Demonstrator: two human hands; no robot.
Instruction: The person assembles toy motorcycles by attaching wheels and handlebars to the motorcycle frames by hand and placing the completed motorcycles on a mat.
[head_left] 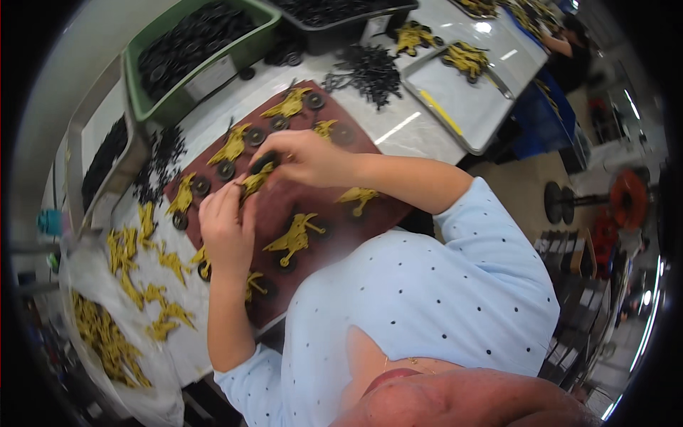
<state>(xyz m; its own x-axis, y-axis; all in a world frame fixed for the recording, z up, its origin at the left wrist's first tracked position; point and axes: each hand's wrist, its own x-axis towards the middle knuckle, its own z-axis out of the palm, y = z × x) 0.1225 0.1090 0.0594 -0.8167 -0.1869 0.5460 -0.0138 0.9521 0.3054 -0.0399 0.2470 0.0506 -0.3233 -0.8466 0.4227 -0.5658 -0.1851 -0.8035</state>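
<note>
My left hand and my right hand meet over a dark red mat and both grip one yellow plastic toy part. The fingers of my right hand press a black wheel against its upper end. Around them on the mat lie several more yellow parts with black wheels fitted, such as one below my hands and one at the far edge.
Bare yellow parts are heaped on the white table at left and in a plastic bag. A green bin and a dark bin hold black wheels. A metal tray sits at right. Another person works farther along.
</note>
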